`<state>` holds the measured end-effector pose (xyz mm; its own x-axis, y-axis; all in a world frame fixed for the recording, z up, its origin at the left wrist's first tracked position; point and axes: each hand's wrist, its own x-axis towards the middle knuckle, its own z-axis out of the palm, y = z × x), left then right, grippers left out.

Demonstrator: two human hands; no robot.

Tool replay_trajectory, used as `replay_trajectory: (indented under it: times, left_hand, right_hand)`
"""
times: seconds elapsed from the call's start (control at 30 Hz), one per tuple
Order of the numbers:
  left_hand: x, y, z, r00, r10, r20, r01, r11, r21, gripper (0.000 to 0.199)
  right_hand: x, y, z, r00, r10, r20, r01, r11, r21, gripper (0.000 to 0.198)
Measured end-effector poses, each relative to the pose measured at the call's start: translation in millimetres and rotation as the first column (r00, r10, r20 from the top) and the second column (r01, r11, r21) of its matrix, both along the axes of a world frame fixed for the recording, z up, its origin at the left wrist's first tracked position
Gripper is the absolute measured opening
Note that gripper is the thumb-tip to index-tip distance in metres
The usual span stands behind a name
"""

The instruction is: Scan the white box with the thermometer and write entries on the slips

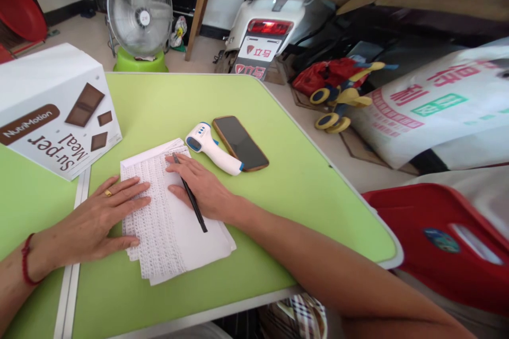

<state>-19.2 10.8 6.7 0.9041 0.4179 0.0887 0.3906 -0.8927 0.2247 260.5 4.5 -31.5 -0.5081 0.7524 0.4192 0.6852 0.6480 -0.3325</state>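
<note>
A stack of white paper sheets (199, 243) lies on the green table, its left part covered in dense handwritten columns and its right part blank. My right hand (202, 185) is closed around a black pen (194, 205), whose tip points at the upper part of the top sheet. Resting flat on the left edge of the stack is my left hand (105, 217), fingers spread, with a ring and a red cord bracelet. Just beyond my right hand lies a white and blue infrared thermometer (217, 153). A phone (242, 143) in a brown case sits beside it, screen dark.
A white NutriMotion box (59, 116) stands on the left of the green table (302, 185). Beyond the table are a fan (139, 10) on a green stool and a white scooter (270, 16). To the right are a red chair (437, 243) and a large printed sack (433, 100).
</note>
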Motion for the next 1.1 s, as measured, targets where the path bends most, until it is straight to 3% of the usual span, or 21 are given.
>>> replay_trajectory:
  times: [0.43, 0.83, 1.1]
  left_hand:
    - [-0.4, -0.4, -2.1, 0.999, -0.014, 0.036, 0.013, 1.0, 0.026, 0.061]
    - [-0.8, -0.3, -2.9, 0.999, -0.011, 0.031, 0.01, 1.0, 0.023, 0.061]
    - [-1.5, -0.6, -2.8, 1.0, -0.018, 0.022, 0.016, 0.998, 0.054, 0.06]
  right_hand:
    - [4.2, 3.8, 2.1, 0.992, -0.093, 0.089, 0.098, 0.994, -0.051, 0.036]
    - [6.3, 5.7, -0.9, 0.983, -0.156, 0.093, 0.157, 0.988, -0.001, 0.034]
    - [6.2, 3.5, -1.8, 0.968, -0.233, 0.093, 0.223, 0.969, 0.106, 0.041]
